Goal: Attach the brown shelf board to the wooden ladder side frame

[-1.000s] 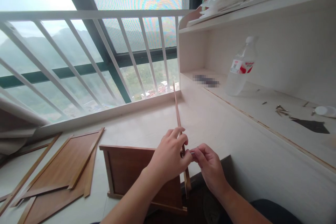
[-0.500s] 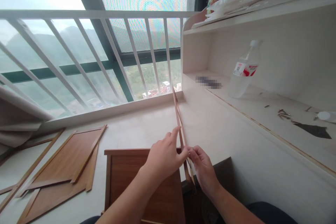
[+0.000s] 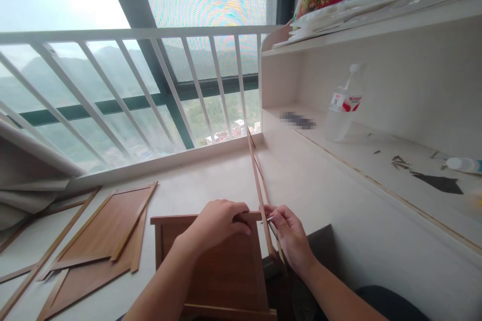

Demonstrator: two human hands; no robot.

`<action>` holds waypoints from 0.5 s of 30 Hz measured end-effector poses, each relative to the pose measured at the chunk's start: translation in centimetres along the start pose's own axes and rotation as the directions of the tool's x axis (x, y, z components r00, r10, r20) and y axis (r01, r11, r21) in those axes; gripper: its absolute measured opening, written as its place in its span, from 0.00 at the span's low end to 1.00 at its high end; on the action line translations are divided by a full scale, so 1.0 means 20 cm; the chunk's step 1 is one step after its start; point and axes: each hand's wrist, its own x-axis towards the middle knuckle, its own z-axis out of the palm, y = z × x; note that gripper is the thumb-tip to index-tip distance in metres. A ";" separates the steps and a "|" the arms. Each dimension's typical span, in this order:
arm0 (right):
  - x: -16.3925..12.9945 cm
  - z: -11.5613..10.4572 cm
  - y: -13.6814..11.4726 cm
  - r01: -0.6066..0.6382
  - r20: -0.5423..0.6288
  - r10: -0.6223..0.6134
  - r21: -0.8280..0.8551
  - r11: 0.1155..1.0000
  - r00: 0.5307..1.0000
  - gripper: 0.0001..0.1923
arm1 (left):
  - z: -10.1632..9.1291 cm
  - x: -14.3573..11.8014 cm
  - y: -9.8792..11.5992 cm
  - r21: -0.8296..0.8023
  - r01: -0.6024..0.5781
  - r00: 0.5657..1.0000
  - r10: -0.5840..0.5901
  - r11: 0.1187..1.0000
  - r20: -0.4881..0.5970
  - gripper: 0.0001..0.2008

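Observation:
A framed brown wooden panel (image 3: 222,276) stands upright before me. My left hand (image 3: 214,223) is closed over its top edge near the right corner, with the fingers hooked over the rim. Long thin wooden strips (image 3: 256,175) lean past that corner, running up toward the railing. Between the fingertips of my right hand (image 3: 292,238) is a small, thin metal screw (image 3: 268,218), held crosswise beside the strips at the panel's top right corner. Its tip points left toward the panel; whether it touches the wood I cannot tell.
More wooden panels (image 3: 105,230) and frame pieces (image 3: 48,251) lie on the white surface at left. On the right shelf stand a clear bottle (image 3: 341,110), loose screws (image 3: 400,162), a dark scrap (image 3: 439,183) and a white-capped bottle (image 3: 463,164). A white railing (image 3: 150,33) crosses the window.
My left hand has moved left and down from the strips and closed over the panel's top edge. My right hand stays close by, and the screw in it now shows pointing left.

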 end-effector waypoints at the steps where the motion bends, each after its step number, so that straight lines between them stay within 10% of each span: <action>1: 0.00 0.00 0.00 -0.002 0.007 0.002 0.005 1.000 1.000 0.16 | 0.00 0.00 0.01 0.028 -0.004 1.000 0.004 1.000 -0.011 0.09; 15: 0.03 0.06 0.05 0.072 -0.012 -0.073 -0.084 0.994 0.997 0.21 | -0.01 0.03 0.06 0.231 -0.058 0.993 0.080 0.971 -0.089 0.09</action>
